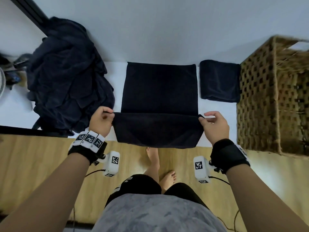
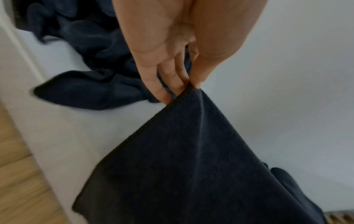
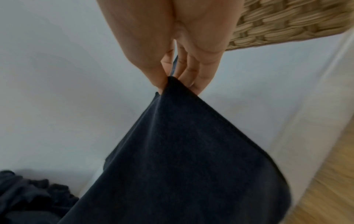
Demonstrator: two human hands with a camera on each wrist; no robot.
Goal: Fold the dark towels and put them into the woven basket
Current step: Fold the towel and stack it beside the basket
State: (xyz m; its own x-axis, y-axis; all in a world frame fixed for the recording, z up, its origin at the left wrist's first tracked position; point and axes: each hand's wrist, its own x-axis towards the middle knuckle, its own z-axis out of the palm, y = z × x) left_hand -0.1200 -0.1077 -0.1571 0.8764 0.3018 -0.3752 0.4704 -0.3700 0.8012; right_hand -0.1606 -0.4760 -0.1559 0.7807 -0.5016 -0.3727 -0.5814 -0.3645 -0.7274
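Observation:
A dark towel (image 1: pixel 159 91) lies spread on the white table (image 1: pixel 150 39), its near part lifted off the table's front edge. My left hand (image 1: pixel 107 117) pinches its near left corner (image 2: pixel 189 92). My right hand (image 1: pixel 206 118) pinches the near right corner (image 3: pixel 170 81). Between the hands the near edge is pulled taut. A folded dark towel (image 1: pixel 219 81) lies to the right, against the woven basket (image 1: pixel 274 97). On the left sits a heap of unfolded dark towels (image 1: pixel 66 77).
The woven basket (image 3: pixel 287 22) stands at the table's right end. The towel heap (image 2: pixel 86 53) takes up the left side. Dark objects (image 1: pixel 11 71) lie at the far left edge. Wooden floor (image 1: pixel 41 164) and my bare feet are below the table's front edge.

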